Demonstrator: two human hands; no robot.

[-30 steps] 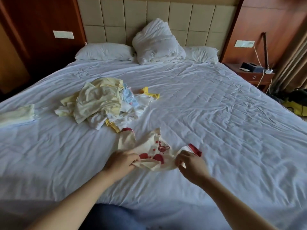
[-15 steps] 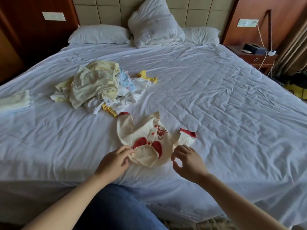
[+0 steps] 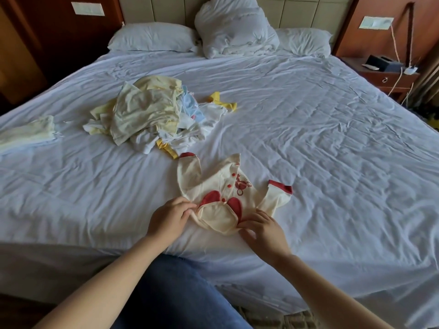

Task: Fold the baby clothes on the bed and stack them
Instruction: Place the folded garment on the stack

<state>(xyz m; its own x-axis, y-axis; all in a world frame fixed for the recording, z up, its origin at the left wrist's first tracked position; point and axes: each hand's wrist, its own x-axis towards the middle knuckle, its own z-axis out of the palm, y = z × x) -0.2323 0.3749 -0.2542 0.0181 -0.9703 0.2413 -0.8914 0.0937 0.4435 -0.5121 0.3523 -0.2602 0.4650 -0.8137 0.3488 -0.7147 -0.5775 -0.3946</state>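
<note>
A cream baby top (image 3: 221, 186) with red cuffs, red buttons and a red print lies spread on the white bed (image 3: 320, 143) near its front edge, sleeves out to both sides. My left hand (image 3: 169, 216) pinches the garment's left edge by the collar. My right hand (image 3: 261, 227) touches its lower right edge with fingers spread. A loose pile of yellow, white and blue baby clothes (image 3: 152, 115) sits further back on the left. A small stack of folded pale garments (image 3: 28, 134) lies at the far left of the bed.
Two pillows (image 3: 152, 38) and a bunched white duvet (image 3: 235, 27) lie at the headboard. A wooden nightstand (image 3: 384, 74) with a dark box and cables stands at the right. My knee in blue jeans (image 3: 175, 290) is against the bed's front edge.
The cream top went from bunched between my hands to lying spread flat on the sheet. My right hand let go of its pinch and now rests fingers on the lower edge.
</note>
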